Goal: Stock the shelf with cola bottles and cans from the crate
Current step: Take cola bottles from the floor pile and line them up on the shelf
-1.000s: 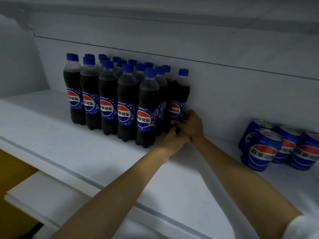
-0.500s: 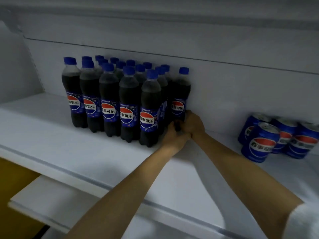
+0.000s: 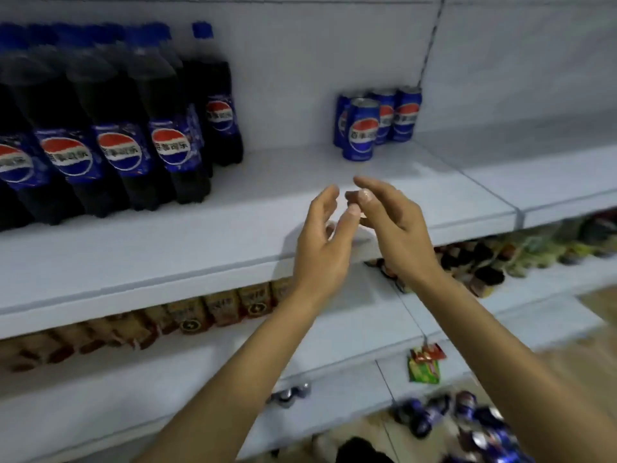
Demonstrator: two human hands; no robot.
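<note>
Both hands are now off the rightmost cola bottle (image 3: pixel 218 108) and pulled back before the shelf's front edge. The left hand (image 3: pixel 322 242) and the right hand (image 3: pixel 399 225) hover close together, fingers loose and spread, holding nothing. Low at the right lie blurred blue cans (image 3: pixel 467 419); whether a crate holds them I cannot tell. Brown packets (image 3: pixel 207 312) fill the lower shelf. Beyond the hands, the white shelf (image 3: pixel 167 282) has a bare stretch between the cola bottles (image 3: pixel 117 128) at the left and a small group of upright cola cans (image 3: pixel 362 128) at the right, near the back wall (image 3: pixel 300 61).
</note>
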